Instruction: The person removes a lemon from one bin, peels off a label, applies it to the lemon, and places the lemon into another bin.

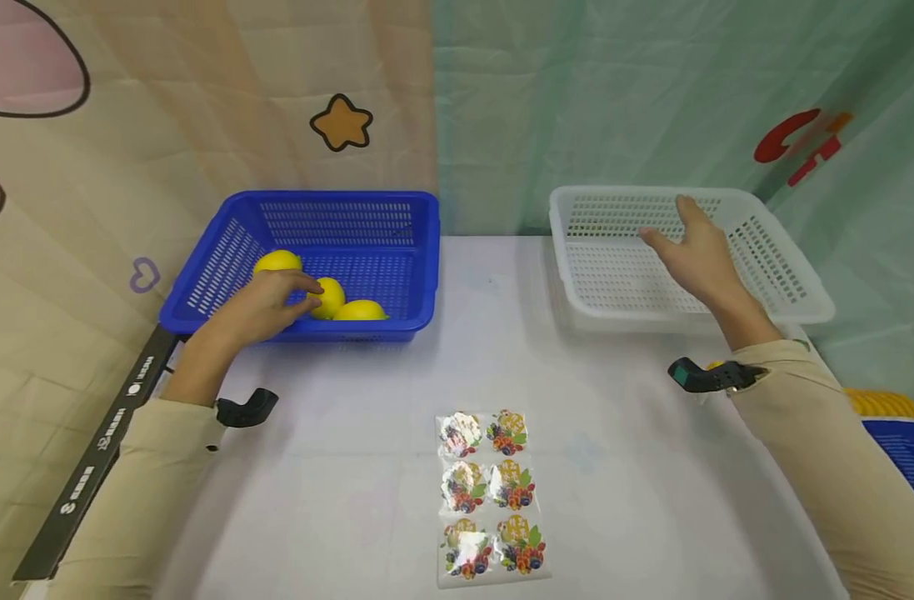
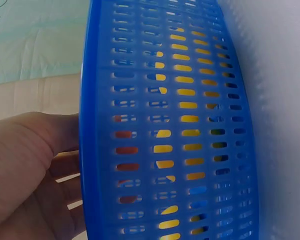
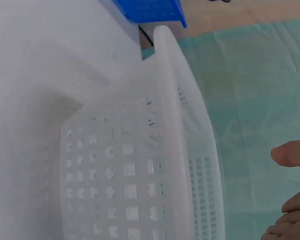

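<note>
Inside the blue plastic basket (image 1: 428, 275) lie yellow lemons (image 1: 361, 311), three of them visible in the head view. My left hand (image 1: 256, 307) reaches over the basket's near rim, fingers slightly bent, the tips beside the middle lemon (image 1: 329, 297); whether they touch it cannot be told. In the left wrist view the basket wall partly hides the fingers, and yellow shows through its slots. On the right, my right hand (image 1: 702, 257) hovers over a white plastic basket (image 1: 621, 312), thumb and fingers spread, holding nothing. No fruit shows in that basket.
A clear sheet of round fruit stickers (image 1: 492, 500) lies on the white table (image 1: 337, 467), nearest its front middle. Along the left edge runs a black printed strip (image 1: 100, 454). A curtain (image 1: 494, 117) hangs behind the baskets. A blue-and-yellow object (image 1: 902, 450) sits at far right.
</note>
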### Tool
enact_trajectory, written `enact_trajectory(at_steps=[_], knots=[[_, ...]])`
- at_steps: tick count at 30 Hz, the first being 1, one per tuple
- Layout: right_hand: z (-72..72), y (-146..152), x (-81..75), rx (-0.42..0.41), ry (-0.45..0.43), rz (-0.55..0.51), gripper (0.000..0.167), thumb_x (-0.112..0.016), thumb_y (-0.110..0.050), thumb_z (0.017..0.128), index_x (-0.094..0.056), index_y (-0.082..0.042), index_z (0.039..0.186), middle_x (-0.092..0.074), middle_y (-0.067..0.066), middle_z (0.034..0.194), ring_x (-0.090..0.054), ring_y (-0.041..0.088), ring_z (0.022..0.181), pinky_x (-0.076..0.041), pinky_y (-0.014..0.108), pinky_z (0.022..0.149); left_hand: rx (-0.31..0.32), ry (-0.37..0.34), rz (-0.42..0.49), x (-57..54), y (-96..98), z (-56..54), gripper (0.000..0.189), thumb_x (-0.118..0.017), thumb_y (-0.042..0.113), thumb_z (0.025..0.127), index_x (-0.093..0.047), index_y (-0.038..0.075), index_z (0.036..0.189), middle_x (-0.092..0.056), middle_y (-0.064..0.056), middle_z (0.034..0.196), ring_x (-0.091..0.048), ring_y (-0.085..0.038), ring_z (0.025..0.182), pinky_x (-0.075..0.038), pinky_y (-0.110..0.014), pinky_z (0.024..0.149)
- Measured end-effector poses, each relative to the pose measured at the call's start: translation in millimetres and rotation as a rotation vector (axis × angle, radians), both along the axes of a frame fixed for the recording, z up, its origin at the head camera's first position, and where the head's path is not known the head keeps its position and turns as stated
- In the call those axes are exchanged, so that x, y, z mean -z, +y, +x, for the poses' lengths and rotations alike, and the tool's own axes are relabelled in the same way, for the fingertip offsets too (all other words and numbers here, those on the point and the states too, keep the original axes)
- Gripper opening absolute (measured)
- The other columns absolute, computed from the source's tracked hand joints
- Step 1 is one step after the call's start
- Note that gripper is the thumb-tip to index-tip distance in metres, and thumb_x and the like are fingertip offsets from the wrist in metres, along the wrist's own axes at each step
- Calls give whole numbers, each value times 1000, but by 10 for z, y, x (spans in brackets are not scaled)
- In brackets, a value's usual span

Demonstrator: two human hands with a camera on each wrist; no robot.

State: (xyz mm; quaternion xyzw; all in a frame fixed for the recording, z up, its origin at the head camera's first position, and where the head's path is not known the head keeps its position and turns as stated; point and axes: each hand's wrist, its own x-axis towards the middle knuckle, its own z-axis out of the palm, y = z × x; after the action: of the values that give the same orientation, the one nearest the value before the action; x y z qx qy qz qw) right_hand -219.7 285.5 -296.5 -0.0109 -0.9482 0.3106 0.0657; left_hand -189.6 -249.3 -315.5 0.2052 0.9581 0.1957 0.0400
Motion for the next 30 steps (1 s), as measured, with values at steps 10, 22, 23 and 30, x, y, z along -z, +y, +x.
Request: enact_trajectory(at_steps=[10, 22, 23, 30], knots=[[-166, -759, -66, -189, 44, -44, 72, -51, -33, 102, -14, -2, 156, -14, 15, 162, -12, 29, 149, -14, 44, 121, -25, -73, 3, 30, 62, -37, 24, -62, 7, 96, -67, -11, 113, -65, -28, 117, -55, -46, 117, -42, -59, 102], [-201, -1730, 170, -374, -21, -48, 72, -58, -34, 98, -27, 0, 153, -25, 16, 159, -23, 27, 147, -21, 38, 120, -51, -66, 32, 60, 22, -163, 30, -62, 12, 97, -66, -13, 112, -63, -31, 118, -54, -47, 115, -45, -59, 99], [-197, -1806, 209, -390, -32, -48, 73, -57, -35, 99, -25, 0, 154, -24, 15, 160, -22, 27, 147, -20, 37, 121, -58, -63, 31, 63, 22, -174, 30, -62, 12, 97, -66, -13, 112, -62, -32, 118, -54, -47, 115, -45, -59, 98], [-136, -2255, 454, -490, -104, -84, 82, -54, -44, 99, -12, -3, 157, -10, 14, 163, -11, 24, 150, -12, 36, 122, -82, -24, 11, 103, 4, -288, 31, -69, 10, 92, -67, -15, 109, -61, -32, 116, -51, -46, 114, -42, -58, 100]])
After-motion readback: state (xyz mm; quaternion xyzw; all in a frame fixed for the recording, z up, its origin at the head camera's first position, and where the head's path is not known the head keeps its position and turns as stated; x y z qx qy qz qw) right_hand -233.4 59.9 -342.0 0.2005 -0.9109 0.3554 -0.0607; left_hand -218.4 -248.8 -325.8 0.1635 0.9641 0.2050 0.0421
